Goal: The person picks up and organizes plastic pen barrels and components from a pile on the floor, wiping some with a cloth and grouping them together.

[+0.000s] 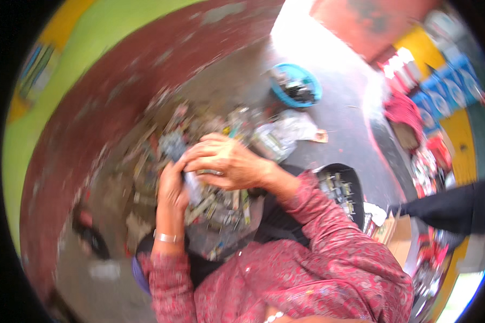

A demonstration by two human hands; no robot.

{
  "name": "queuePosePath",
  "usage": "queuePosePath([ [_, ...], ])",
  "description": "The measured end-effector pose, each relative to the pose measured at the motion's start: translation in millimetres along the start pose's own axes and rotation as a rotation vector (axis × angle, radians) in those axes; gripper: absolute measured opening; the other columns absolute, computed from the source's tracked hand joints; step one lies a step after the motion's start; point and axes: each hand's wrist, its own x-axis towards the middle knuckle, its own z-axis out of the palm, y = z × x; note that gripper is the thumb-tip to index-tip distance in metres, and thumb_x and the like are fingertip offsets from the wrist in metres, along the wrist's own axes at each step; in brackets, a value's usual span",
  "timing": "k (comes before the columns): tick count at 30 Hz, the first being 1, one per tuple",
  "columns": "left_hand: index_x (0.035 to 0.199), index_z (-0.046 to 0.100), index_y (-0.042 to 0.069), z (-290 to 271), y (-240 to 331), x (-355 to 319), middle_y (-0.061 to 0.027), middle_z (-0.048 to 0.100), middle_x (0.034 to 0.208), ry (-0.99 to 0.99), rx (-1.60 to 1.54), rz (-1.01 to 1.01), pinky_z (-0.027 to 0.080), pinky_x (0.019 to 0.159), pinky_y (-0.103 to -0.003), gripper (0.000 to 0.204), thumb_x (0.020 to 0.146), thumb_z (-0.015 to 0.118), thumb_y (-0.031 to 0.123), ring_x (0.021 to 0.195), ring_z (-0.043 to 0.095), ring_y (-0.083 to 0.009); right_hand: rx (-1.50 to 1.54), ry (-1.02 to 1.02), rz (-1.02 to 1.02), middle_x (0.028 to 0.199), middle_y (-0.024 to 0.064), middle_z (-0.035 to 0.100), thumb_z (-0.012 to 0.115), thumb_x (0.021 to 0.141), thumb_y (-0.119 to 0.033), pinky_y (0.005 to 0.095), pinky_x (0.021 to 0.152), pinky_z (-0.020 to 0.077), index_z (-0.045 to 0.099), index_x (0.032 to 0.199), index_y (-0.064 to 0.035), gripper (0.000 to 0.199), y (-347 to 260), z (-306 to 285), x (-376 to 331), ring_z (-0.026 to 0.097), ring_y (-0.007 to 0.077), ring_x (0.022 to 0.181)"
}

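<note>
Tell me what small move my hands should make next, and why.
Perhaps ease the right hand slightly off the left hand: they come together above the scraps, hiding whatever may be between them, so parting them could show it.

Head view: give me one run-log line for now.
left hand, right hand: close together, grip blurred | below: scattered scraps | beyond: blue basin holding dark pieces | right: black container

From the person's head, a wide fisheye camera faces steeply down, with the wearer's torso (253,274) very near at six o'clock. The left hand (171,185) and right hand (226,161) show close by, just toward nine o'clock; a blue basin (318,89) lies farther off at one, the wall (108,94) bending from eight to twelve.
</note>
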Motion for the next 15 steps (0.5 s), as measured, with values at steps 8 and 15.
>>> queuePosePath([
  [8,0.103,0.046,-0.001,50,-23,-27,-0.0080,0.054,0.072,-0.405,0.191,-0.220,0.044,0.051,-0.028,0.031,0.078,0.058,0.013,0.059,0.052,-0.0177,1.087,0.332,0.552,0.096,0.0067,0.061,0.045,0.089,-0.038,0.0306,0.085,0.0399,0.059,0.105,-0.0024,0.042,55,-12,-3,0.053,0.0138,0.094],
  [15,0.095,0.044,0.002,38,-30,-31,-0.0056,0.048,0.068,-0.435,0.096,-0.249,0.039,0.047,-0.025,0.025,0.080,0.059,0.016,0.056,0.045,-0.0129,0.879,0.155,0.678,0.079,0.0070,0.063,0.050,0.086,-0.028,0.0274,0.074,0.0451,0.063,0.084,0.0027,0.034,20,7,8,0.058,0.0133,0.079],
])
